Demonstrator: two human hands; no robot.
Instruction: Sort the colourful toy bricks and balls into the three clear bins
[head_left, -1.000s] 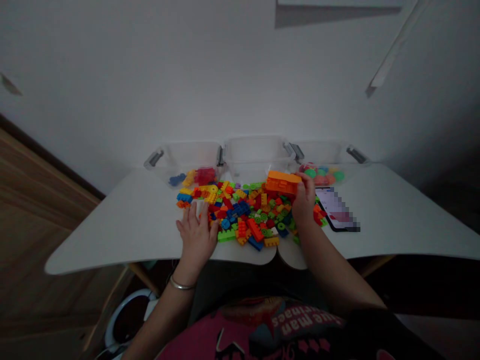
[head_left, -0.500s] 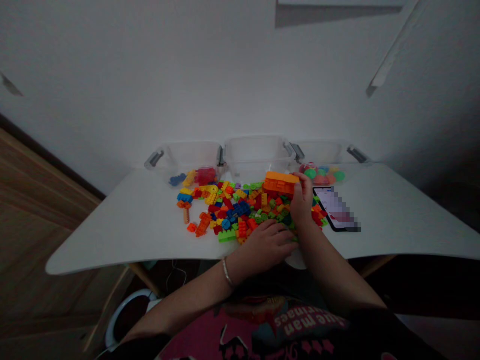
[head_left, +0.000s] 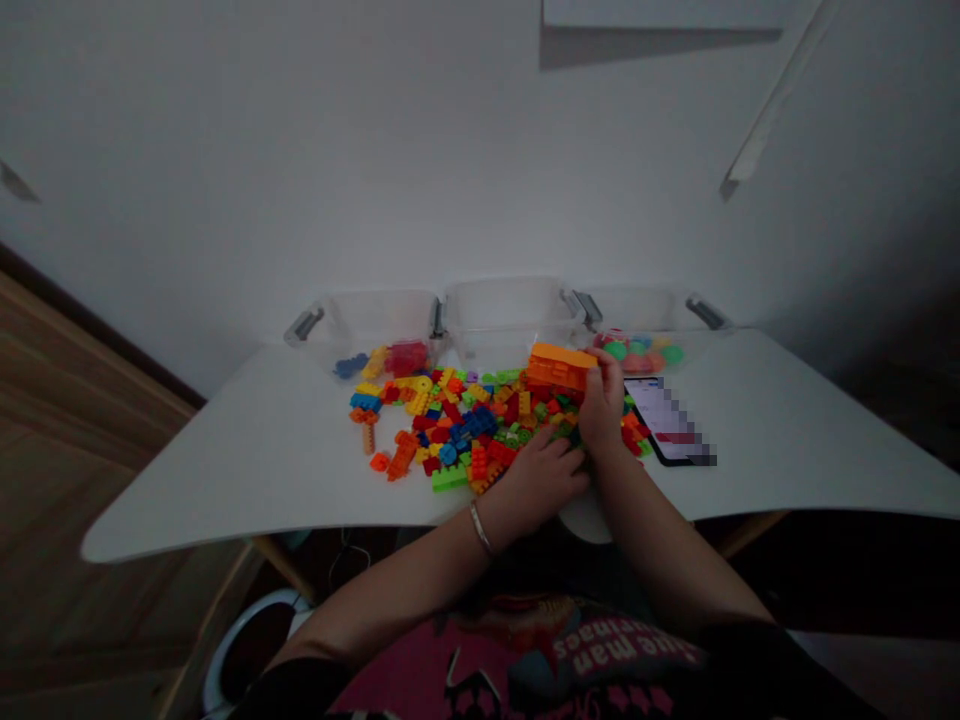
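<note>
My right hand (head_left: 602, 405) is closed on the right end of a large orange toy block piece (head_left: 559, 367), holding it tilted above the pile. My left hand (head_left: 546, 475) reaches palm down into the near right part of the pile of toy building blocks (head_left: 480, 422), close to my right wrist. Its fingers are spread a little, and their tips lie among the blocks. Around the hands are red, orange, green, yellow and blue blocks. Left of my left hand lie a flat green block (head_left: 450, 478) and an orange brick (head_left: 479, 461).
Three clear bins stand along the wall: the left bin (head_left: 375, 310) with blue, yellow and red pieces, the middle bin (head_left: 506, 305), and the right bin (head_left: 637, 308) with coloured round pieces. A phone (head_left: 667, 420) lies right of the pile on the white table (head_left: 247, 450).
My left hand has shifted slightly, its fingers reaching farther into the blocks. My right hand still holds the orange piece in about the same place. The camera view has moved a little.
</note>
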